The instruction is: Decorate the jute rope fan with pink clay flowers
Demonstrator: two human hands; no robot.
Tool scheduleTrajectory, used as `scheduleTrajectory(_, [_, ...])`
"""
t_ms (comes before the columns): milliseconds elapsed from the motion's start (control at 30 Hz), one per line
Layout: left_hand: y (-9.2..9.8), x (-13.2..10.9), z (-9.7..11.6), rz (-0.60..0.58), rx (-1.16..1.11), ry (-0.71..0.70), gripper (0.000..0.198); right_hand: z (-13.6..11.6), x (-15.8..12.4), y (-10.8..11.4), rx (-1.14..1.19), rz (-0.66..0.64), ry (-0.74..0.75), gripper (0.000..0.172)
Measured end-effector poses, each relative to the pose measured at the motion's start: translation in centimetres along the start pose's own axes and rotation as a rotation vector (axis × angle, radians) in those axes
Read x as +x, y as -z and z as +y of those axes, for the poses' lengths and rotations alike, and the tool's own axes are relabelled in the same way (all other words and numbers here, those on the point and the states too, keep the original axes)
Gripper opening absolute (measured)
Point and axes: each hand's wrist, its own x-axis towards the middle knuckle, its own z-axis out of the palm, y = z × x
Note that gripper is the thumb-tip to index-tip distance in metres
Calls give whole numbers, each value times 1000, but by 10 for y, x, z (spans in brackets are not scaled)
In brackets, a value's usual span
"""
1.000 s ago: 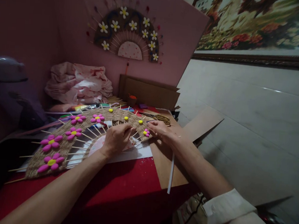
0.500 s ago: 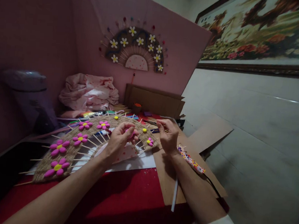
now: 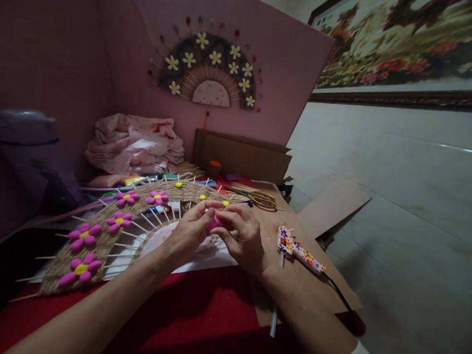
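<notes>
Pink backboard (image 3: 283, 78) stands on the far side, red cloth (image 3: 211, 304) near. Left hand (image 3: 194, 227) and right hand (image 3: 243, 234) are together over the right part of the woven fan (image 3: 139, 209) — fingertips of both pinched on a small pink piece (image 3: 215, 223), partly hidden. Pink flowers (image 3: 85, 235) sit on the fan's left half. Patterned glue gun (image 3: 300, 251) lies on cardboard (image 3: 269, 222), right of the right hand; scissors (image 3: 263, 200) farther back.

Dim light; pale wall (image 3: 415, 206), seemingly tiled
</notes>
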Motion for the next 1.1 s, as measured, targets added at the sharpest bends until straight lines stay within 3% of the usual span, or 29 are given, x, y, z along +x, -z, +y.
scheduleTrajectory(167, [-1,0,2,-6,-54,18,29,3,1,0,43,-21,-11,13])
scheduleTrajectory(333, [2,-3,1,-12,33,133,27,6,0,0,8,54,5,8])
scheduleTrajectory(500, [0,-2,3,-8,58,57,24,9,-1,0,-33,33,37,8])
scheduleTrajectory(700, [-2,-1,3,81,-38,89,25,9,-2,-2,109,7,12,9])
scheduleTrajectory(1100, [-7,-1,11,142,-87,96,21,10,-2,-2,369,57,-110,9])
